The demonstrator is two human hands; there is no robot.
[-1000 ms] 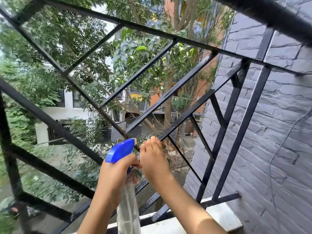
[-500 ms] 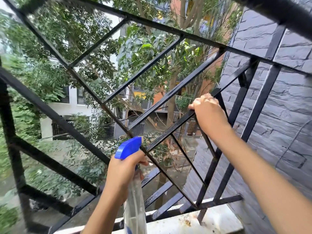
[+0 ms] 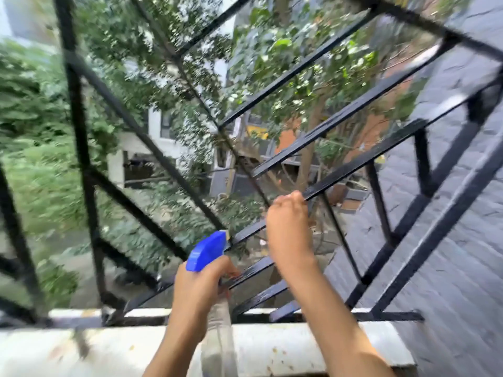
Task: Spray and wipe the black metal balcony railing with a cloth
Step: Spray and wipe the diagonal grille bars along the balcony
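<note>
The black metal railing (image 3: 77, 110) fills the view, with diagonal bars crossing between uprights. My left hand (image 3: 196, 295) grips the neck of a clear spray bottle (image 3: 220, 336); its blue head (image 3: 206, 251) points at the lower diagonal bars. My right hand (image 3: 288, 227) is to the right of the bottle and a little higher, fingers curled over a wet, glossy diagonal bar (image 3: 367, 161). No cloth shows; anything under that hand is hidden. The picture is blurred by motion.
A white, stained concrete ledge (image 3: 81, 349) runs under the railing along the bottom. A grey stone wall (image 3: 449, 268) closes the right side. Beyond the bars are trees (image 3: 272, 63) and buildings far below.
My right hand has slid down and to the left along the diagonal bar, ending close to the bottle. The view has swung and tilted. My left hand keeps the bottle in about the same place.
</note>
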